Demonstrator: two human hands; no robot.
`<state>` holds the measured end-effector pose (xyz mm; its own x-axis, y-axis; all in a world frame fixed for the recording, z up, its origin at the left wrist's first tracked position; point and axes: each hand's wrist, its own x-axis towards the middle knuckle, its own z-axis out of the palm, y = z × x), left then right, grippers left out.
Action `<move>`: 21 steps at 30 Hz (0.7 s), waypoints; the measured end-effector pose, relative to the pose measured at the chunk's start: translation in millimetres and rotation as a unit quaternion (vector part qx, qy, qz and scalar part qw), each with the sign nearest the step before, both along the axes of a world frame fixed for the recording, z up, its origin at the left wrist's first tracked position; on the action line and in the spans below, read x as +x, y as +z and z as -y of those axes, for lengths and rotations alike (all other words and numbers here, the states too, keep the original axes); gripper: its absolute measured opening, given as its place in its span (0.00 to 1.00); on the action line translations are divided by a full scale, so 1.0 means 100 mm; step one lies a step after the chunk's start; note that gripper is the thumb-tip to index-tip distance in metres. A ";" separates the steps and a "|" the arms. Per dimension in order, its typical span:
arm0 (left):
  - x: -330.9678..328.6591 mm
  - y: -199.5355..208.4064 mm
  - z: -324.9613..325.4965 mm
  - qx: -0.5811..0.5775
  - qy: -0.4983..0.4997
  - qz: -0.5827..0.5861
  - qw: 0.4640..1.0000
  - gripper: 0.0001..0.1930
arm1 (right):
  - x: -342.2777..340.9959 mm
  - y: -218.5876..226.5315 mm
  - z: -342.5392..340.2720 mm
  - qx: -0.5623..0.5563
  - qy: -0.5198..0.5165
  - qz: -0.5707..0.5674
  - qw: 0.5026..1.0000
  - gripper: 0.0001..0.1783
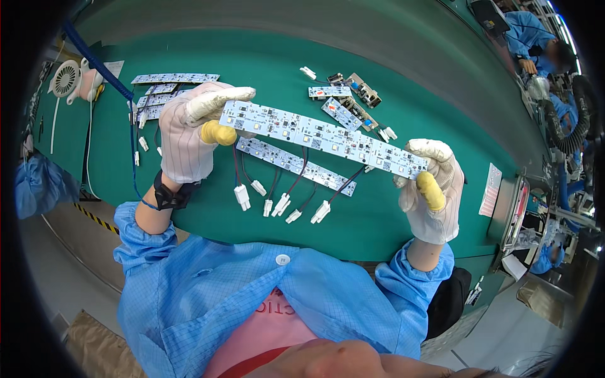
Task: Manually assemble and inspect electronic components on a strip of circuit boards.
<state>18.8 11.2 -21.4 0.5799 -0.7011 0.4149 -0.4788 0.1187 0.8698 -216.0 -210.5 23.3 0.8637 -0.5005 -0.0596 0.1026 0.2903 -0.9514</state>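
Observation:
Between my two gloved hands a long white LED circuit board is held up, slanting down to the right. My left hand pinches its left end, thumb in a yellow finger cot. At the right end my right hand grips it the same way, its thumb also in a yellow cot. Dark wires with white connectors hang below the board. Behind and below it a second LED circuit board lies on the green mat, partly hidden. A black wrist strap with a blue cord circles my left wrist.
Several LED boards with connectors lie at the left of the green mat. Small boards and brown-and-silver circuit parts lie at the back. A small fan stands far left. A blue coiled cord crosses there. People work at right.

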 end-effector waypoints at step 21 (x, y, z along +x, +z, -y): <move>-0.03 -0.08 0.04 -0.048 -0.023 -0.111 0.992 0.27 | 0.03 -0.02 0.03 -0.042 0.031 -0.041 0.998 0.20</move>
<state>16.0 7.3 -29.7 0.6326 -0.6927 0.3463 -0.2690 0.2228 0.9370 -213.0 -214.0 21.2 0.8873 -0.4523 -0.0908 0.0084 0.2127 -0.9771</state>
